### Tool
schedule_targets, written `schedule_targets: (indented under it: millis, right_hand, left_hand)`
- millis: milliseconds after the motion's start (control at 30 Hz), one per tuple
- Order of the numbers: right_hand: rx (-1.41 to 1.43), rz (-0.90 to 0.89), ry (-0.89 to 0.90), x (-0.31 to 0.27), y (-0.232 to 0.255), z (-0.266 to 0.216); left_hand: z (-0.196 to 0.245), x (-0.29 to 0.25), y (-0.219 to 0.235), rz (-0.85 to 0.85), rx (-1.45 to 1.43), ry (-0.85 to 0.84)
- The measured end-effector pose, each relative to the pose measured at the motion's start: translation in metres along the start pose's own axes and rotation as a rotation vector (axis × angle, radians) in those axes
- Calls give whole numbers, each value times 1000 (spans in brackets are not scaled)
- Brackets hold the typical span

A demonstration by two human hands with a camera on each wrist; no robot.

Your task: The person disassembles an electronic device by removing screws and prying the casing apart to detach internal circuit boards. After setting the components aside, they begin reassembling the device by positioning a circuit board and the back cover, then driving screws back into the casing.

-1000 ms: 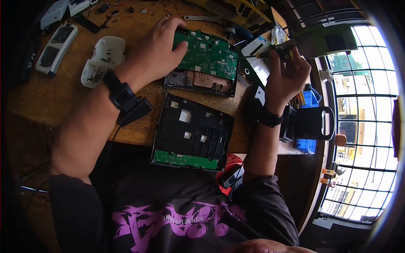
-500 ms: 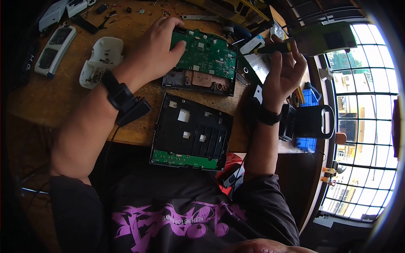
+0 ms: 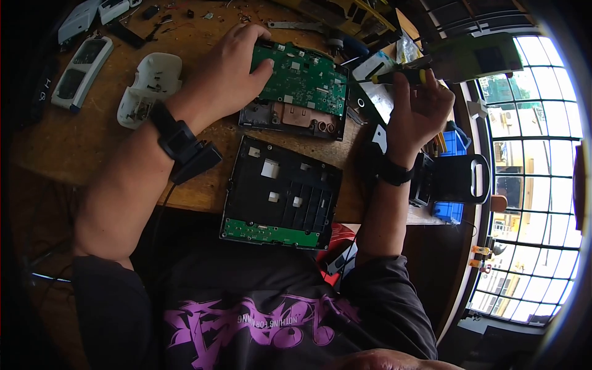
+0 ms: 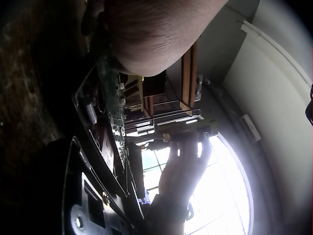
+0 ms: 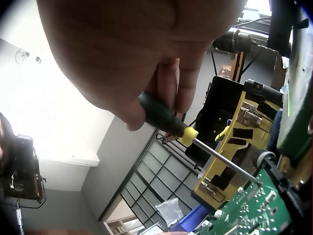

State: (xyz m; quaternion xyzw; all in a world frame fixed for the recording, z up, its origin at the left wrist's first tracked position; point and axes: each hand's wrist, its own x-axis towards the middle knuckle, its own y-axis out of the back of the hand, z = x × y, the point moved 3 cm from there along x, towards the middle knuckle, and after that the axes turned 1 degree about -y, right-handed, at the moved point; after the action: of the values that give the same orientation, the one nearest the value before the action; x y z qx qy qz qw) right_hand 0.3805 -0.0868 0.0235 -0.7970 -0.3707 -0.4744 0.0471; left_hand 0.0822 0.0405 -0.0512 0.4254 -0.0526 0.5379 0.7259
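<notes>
My left hand grips the left side of a green circuit board, its thumb lying on the board's face and its fingers at the far left edge. The board sits in a black casing with a copper-coloured plate showing along the near side. In my right hand is a screwdriver with a dark green and yellow handle, pinched between thumb and fingers. Its shaft slants down and the tip meets the board near its edge in the right wrist view. Nearer my body lies a black cover panel carrying a narrow green board.
A white shell holding loose screws sits left of my forearm, with a white-framed part beyond. A metal wrench and a yellow case lie at the back. Blue bins stand to the right.
My right fingers loosened and spread off the screwdriver handle half a second ago, then closed round it again. The left hand and the board stay in place.
</notes>
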Motion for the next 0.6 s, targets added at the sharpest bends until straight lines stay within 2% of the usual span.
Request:
schedule_targets:
  millis: [100, 167, 200, 267, 367, 400, 467, 600]
  right_hand:
    - [85, -18, -74, 0, -2, -1]
    - [333, -41, -38, 2, -15, -10]
    - [332, -41, -39, 1, -12, -5]
    - [90, -24, -40, -2, -2, 8]
    - [31, -10, -45, -1, -2, 5]
    - [30, -9, -46, 0, -4, 0]
    - [313, -4, -56, 2, -12, -12]
    - [237, 37, -48, 2, -7, -3]
  left_hand:
    - [-1, 0, -1, -5, -10, 1]
    - [-1, 0, -1, 16, 13, -7]
    - [0, 0, -1, 15, 12, -7]
    - [3, 0, 2, -23, -8, 29]
    - [1, 0, 1, -13, -1, 13]
    - [1, 0, 0, -14, -1, 12]
    - [2, -1, 0, 15, 21, -7]
    - [-1, 0, -1, -1, -2, 22]
